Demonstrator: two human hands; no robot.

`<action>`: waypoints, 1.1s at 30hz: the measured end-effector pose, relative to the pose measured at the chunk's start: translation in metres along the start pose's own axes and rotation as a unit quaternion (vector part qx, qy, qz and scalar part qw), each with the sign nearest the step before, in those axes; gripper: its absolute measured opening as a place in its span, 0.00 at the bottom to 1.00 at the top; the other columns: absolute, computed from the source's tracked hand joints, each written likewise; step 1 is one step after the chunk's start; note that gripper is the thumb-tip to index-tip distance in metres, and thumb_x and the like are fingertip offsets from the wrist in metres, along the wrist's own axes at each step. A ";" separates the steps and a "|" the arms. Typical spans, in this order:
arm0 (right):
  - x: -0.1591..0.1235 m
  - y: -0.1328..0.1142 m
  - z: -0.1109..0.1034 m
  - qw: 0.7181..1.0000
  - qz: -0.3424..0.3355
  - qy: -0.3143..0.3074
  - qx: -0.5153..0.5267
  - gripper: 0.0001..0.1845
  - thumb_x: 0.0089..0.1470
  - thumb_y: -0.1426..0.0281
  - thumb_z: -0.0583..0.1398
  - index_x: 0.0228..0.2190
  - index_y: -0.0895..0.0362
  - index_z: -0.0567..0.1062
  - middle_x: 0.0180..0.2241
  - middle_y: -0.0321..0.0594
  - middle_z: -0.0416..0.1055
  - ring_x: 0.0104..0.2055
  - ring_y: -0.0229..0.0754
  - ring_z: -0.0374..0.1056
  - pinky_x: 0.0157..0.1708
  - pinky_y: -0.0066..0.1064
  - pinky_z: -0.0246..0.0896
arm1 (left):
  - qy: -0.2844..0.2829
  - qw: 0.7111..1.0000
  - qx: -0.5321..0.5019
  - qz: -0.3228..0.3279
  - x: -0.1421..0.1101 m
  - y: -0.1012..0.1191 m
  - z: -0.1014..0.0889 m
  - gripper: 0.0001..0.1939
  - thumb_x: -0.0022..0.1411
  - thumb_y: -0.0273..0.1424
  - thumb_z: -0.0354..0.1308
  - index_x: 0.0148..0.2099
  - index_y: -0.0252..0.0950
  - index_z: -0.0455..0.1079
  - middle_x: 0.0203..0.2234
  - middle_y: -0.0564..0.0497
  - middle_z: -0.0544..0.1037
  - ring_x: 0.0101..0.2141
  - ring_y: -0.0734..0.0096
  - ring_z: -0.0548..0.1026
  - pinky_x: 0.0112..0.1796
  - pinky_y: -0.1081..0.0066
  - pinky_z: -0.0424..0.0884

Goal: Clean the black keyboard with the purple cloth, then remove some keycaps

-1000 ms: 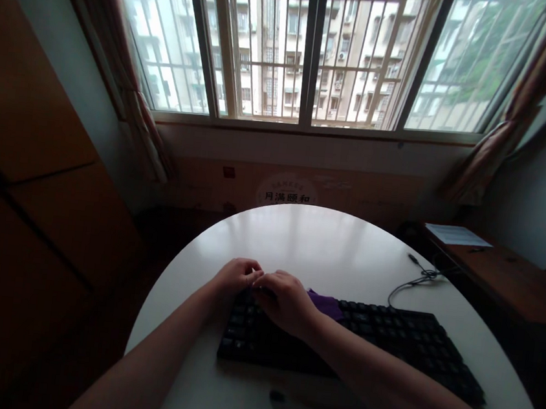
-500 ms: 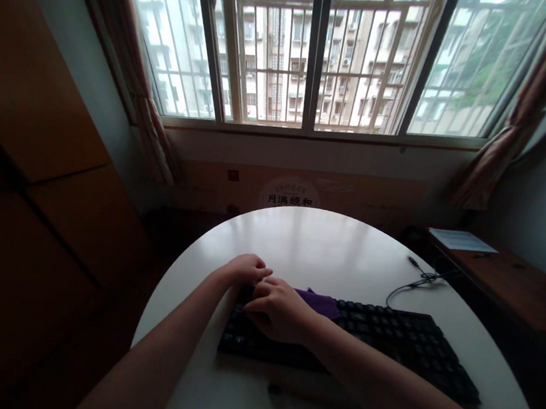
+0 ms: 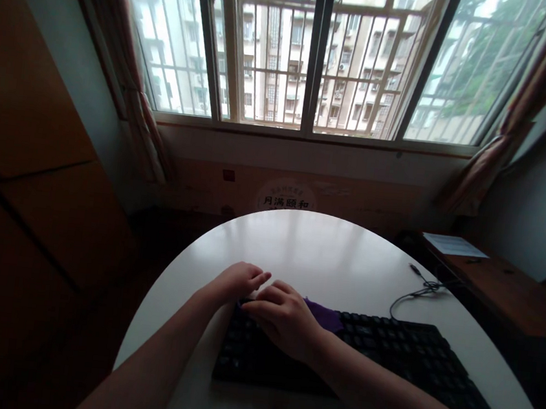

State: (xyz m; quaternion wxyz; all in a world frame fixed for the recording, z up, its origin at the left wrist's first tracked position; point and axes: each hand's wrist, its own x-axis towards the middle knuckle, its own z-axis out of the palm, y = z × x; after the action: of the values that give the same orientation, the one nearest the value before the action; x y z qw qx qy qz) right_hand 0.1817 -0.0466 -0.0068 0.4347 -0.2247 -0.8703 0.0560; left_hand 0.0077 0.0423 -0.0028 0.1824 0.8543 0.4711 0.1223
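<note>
A black keyboard [image 3: 399,348] lies on a round white table [image 3: 307,247], its left end partly under my hands. My left hand [image 3: 235,282] is at its far left corner. Its visible fingers point right, while the lower ones curl out of sight against the corner. My right hand [image 3: 285,319] lies over the left part of the keys, palm down with bent fingers closed on a purple cloth [image 3: 324,315]. Part of the cloth spreads out behind that hand along the back rows of keys. The fingertips of both hands are close together.
A black cable [image 3: 423,288] runs from behind the keyboard and lies looped on the table's right side. Beyond it a brown wooden desk [image 3: 508,288] carries a sheet of paper [image 3: 454,245]. A wooden cabinet [image 3: 30,140] stands at the left, a barred window ahead.
My right hand has shifted slightly with the cloth over the keyboard's left end. My left hand stays near the corner. The whole view has tilted and moved a little.
</note>
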 end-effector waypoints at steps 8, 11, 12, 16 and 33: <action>0.001 0.000 0.001 0.996 0.062 0.056 0.019 0.09 0.61 0.70 0.58 0.40 0.50 0.78 0.41 0.42 0.75 0.45 0.45 0.67 0.46 0.40 0.63 | 0.059 0.996 -0.073 0.005 -0.005 0.001 -0.009 0.28 0.67 0.49 0.41 0.23 0.36 0.67 0.15 0.54 0.70 0.19 0.72 0.67 0.25 0.72 0.57; 0.001 0.008 0.001 0.978 0.151 0.110 0.092 0.08 0.61 0.70 0.57 0.39 0.53 0.77 0.34 0.40 0.76 0.37 0.43 0.70 0.40 0.36 0.65 | 0.091 0.978 -0.190 0.001 -0.007 0.006 -0.010 0.32 0.65 0.55 0.38 0.25 0.36 0.65 0.14 0.54 0.67 0.17 0.73 0.65 0.22 0.73 0.59; 0.002 0.012 0.001 0.966 0.187 0.132 0.120 0.08 0.61 0.69 0.57 0.38 0.54 0.76 0.33 0.40 0.75 0.35 0.42 0.70 0.38 0.34 0.65 | 0.095 0.968 -0.233 0.005 -0.008 0.010 -0.010 0.33 0.65 0.57 0.37 0.25 0.36 0.65 0.14 0.54 0.66 0.16 0.74 0.64 0.21 0.73 0.59; 0.003 0.028 0.004 0.904 0.296 0.203 0.234 0.10 0.62 0.64 0.54 0.35 0.56 0.72 0.28 0.37 0.71 0.29 0.40 0.67 0.30 0.30 0.64 | 0.079 0.949 -0.299 0.065 -0.015 0.029 -0.013 0.34 0.63 0.60 0.40 0.27 0.35 0.66 0.16 0.54 0.66 0.17 0.74 0.65 0.19 0.74 0.59; 0.007 0.027 -0.001 0.856 0.324 0.179 0.361 0.17 0.49 0.59 0.66 0.30 0.56 0.66 0.23 0.29 0.63 0.25 0.35 0.58 0.23 0.25 0.53 | 0.079 0.937 -0.339 0.041 -0.019 0.050 -0.018 0.18 0.54 0.44 0.56 0.23 0.36 0.58 0.17 0.58 0.57 0.21 0.78 0.56 0.21 0.76 0.52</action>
State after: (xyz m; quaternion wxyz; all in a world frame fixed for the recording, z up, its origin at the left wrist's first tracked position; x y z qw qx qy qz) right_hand 0.1883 -0.0200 -0.0085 0.5906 -0.3273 -0.5747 0.4624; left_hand 0.0292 0.0055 0.0345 0.4178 0.7480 0.3794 0.3492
